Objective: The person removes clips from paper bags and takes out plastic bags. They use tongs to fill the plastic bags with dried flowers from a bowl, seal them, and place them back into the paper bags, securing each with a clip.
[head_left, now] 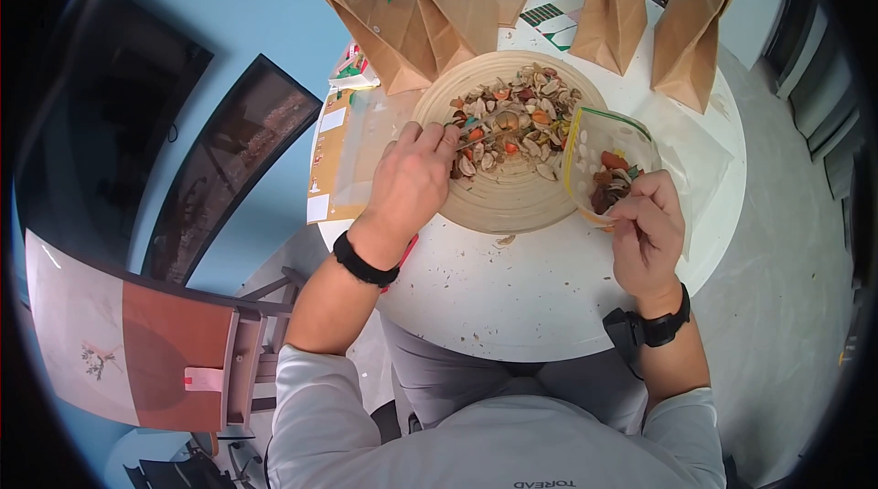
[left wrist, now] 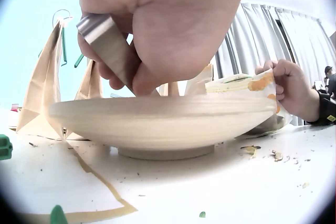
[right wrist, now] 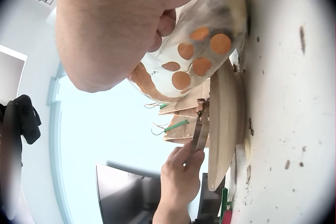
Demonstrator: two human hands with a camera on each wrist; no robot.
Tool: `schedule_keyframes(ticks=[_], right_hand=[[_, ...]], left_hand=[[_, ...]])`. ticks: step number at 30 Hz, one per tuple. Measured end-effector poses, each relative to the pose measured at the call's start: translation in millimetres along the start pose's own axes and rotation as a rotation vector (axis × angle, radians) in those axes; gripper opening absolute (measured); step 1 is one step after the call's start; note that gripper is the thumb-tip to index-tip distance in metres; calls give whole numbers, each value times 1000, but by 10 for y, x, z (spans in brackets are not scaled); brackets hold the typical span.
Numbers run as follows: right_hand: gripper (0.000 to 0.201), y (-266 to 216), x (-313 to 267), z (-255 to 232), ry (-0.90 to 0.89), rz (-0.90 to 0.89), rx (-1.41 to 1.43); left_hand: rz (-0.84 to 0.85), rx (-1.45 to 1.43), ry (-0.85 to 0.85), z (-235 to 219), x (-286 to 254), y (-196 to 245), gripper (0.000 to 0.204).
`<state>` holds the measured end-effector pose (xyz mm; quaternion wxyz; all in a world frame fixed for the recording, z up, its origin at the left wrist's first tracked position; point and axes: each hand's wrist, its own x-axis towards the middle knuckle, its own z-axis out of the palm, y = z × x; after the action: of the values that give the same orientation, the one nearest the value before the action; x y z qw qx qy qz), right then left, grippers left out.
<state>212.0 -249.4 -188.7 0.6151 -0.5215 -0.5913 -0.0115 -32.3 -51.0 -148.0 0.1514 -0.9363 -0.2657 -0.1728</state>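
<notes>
two hands engaged at frame centre. left hand [head_left: 412, 180] clamped on metal tongs [left wrist: 107, 48] over wooden bowl [head_left: 476, 205] of dried mix [head_left: 512, 118]. right hand [head_left: 647, 228] pinching open spotted bag [head_left: 608, 160] at bowl's right rim. judged step: picking pieces; next, carry across into bag mouth.

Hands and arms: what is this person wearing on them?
Both hands are bare, no gloves. The left hand has a black band at the wrist; the right hand has a black watch-like strap. Light grey long sleeves are pushed up toward the elbows.
</notes>
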Motion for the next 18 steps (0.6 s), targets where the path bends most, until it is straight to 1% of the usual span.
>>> schedule_keyframes(ticks=[6, 9, 10, 11, 12, 15, 18], right_hand=[[21, 37, -6, 3, -11, 2, 13], [21, 11, -7, 13, -15, 22, 27], [22, 22, -6, 19, -10, 19, 34], [22, 71, -8, 36, 8, -39, 28], [22, 65, -14, 27, 7, -29, 25], [22, 46, -20, 25, 4, -12, 27], [22, 46, -21, 13, 11, -11, 29]], left_hand=[[31, -64, 91, -369, 86, 224, 39], [75, -86, 92, -531, 126, 397, 42], [104, -103, 97, -543, 136, 450, 43], [131, -116, 103, -551, 147, 503, 43], [157, -127, 108, -558, 163, 549, 44], [209, -130, 48, -574, 221, 727, 48], [241, -19, 59, -675, 258, 749, 48]])
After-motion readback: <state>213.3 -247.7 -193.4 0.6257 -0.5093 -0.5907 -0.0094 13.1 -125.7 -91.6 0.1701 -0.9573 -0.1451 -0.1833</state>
